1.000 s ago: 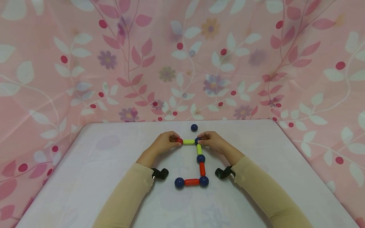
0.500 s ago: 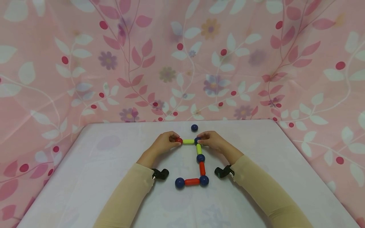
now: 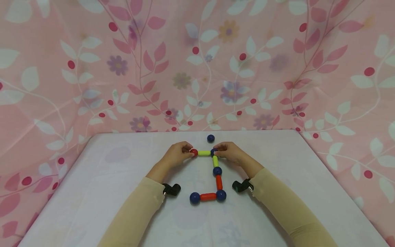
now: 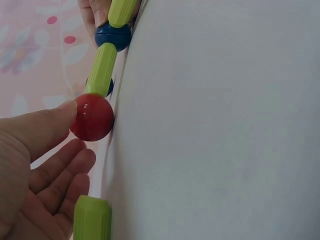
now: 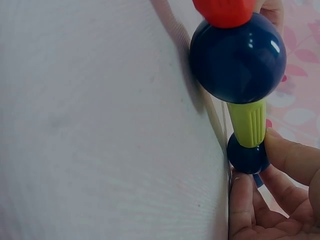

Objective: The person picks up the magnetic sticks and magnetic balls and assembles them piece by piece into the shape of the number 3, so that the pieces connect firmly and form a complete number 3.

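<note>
My left hand (image 3: 176,155) is at the far end of a ball-and-rod toy frame, pinching its red ball (image 4: 92,117) with the thumb on the near side. A yellow-green rod (image 3: 204,153) joins that ball to a blue ball (image 5: 247,155), pinched between thumb and fingers of my right hand (image 3: 232,153). From there a second yellow-green rod (image 3: 215,161) runs toward me to another blue ball (image 3: 217,171). A red rod (image 3: 219,182), a corner blue ball (image 3: 221,195), a second red rod (image 3: 208,197) and an end blue ball (image 3: 195,198) follow.
A loose blue ball (image 3: 211,138) lies beyond the frame near the far edge of the white-covered table (image 3: 262,226). Close by my left fingers, another yellow-green rod (image 4: 92,218) shows in the left wrist view. A pink floral cloth (image 3: 197,85) hangs behind.
My left wrist has shifted slightly to the left, with its fingers still at the red ball. The right hand and the frame look almost unmoved.
</note>
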{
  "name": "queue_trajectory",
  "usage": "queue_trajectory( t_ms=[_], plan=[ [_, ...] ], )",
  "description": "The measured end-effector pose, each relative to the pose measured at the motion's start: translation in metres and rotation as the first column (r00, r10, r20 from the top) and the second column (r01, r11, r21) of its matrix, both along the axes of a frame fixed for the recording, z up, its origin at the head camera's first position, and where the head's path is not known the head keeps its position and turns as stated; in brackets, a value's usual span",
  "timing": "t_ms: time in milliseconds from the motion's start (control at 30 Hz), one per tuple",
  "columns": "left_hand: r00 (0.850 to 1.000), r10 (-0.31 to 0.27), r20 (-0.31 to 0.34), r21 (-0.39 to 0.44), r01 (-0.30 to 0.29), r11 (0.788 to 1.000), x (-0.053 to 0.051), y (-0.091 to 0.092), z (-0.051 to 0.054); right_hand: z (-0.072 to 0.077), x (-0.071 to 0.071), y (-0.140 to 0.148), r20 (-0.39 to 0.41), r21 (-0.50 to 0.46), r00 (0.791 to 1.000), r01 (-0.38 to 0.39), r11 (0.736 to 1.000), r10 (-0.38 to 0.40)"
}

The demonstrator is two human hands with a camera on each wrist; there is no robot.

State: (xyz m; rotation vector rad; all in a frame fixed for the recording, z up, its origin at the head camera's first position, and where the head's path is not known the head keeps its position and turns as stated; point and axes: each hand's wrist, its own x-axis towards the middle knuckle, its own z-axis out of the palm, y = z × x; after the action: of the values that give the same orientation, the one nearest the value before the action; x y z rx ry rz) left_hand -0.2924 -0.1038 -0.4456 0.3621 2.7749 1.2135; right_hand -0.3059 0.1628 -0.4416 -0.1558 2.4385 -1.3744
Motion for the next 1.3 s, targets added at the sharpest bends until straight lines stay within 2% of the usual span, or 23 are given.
queue_trajectory(
  t_ms=[267, 467, 867, 1033, 1300],
  plan=[
    [0.999, -0.037, 0.005, -0.009, 0.037, 0.999, 0.006, -0.015, 0.007, 0.000, -0.001, 0.002, -0.007, -0.013, 1.000, -0.008, 1.000, 0.008],
    [0.998, -0.063, 0.030, -0.033, 0.064, 0.997, 0.012, -0.033, 0.006, -0.001, 0.000, 0.001, -0.008, -0.016, 1.000, -0.022, 1.000, 0.022],
    [0.997, -0.041, 0.066, -0.071, 0.046, 0.996, 0.024, -0.068, 0.003, -0.002, 0.000, 0.000, -0.013, -0.001, 1.000, -0.015, 1.000, 0.015],
    [0.997, -0.032, 0.074, -0.081, 0.038, 0.996, 0.028, -0.075, 0.002, -0.001, 0.003, 0.000, -0.018, 0.010, 1.000, -0.020, 1.000, 0.020],
    [0.997, -0.049, 0.063, -0.095, 0.055, 0.994, 0.030, -0.081, 0.001, -0.002, 0.002, 0.001, -0.019, 0.018, 1.000, -0.007, 1.000, 0.008]
  ],
)
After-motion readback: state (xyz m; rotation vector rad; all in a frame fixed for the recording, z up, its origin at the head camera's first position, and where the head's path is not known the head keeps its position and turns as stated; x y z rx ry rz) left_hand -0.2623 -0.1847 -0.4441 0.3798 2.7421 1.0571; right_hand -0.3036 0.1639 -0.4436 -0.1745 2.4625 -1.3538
